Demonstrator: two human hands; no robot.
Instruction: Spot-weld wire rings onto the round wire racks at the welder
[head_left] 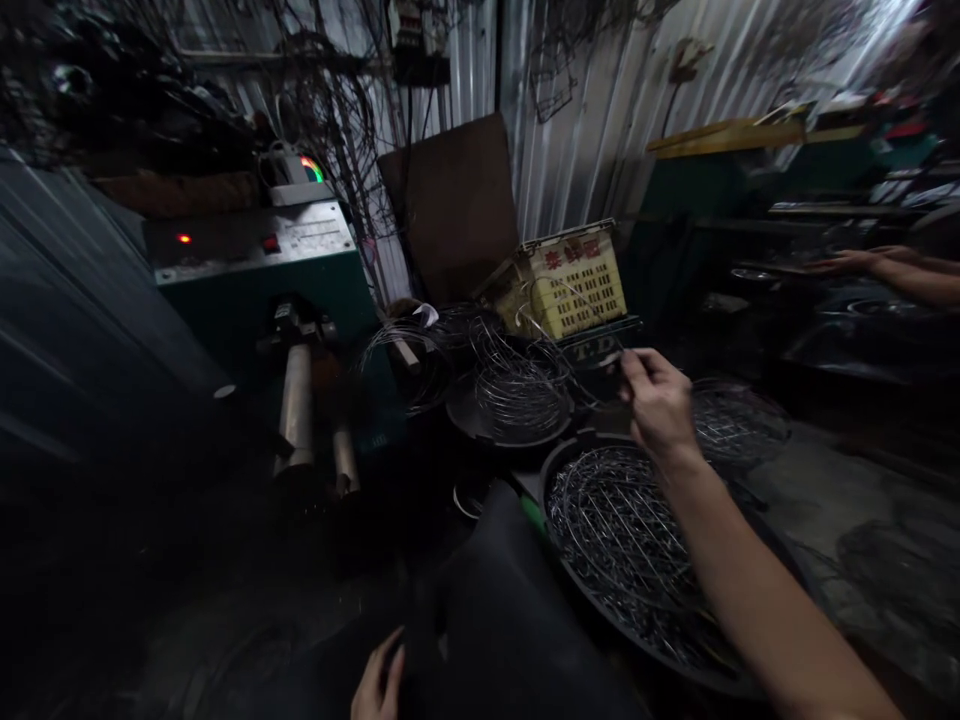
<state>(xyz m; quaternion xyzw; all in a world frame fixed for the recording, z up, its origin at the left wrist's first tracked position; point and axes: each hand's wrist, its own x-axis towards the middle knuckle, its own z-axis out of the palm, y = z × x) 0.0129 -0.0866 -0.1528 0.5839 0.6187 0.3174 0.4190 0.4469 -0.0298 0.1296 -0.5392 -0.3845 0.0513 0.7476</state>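
My right hand (658, 400) hangs above a wide black basin (553, 480) heaped with round steel wire racks, its fingers pinched on what looks like a thin steel wire (592, 325). Behind it, loose wire coils (517, 390) lie piled on a dark round tray (469, 420). Low at the bottom edge, my left hand (380, 678) rests against a dark cloth (510, 620) that looks like an apron over my lap. Its fingers are curled, and the cloth hides part of the hand.
A green machine (247, 240) with red lights and steel rollers (295, 405) stands at left. A yellow plastic crate (574, 282) leans behind the coils. Another person's hand (847, 262) reaches in from the right over a dark bench. Corrugated metal sheets form the back wall.
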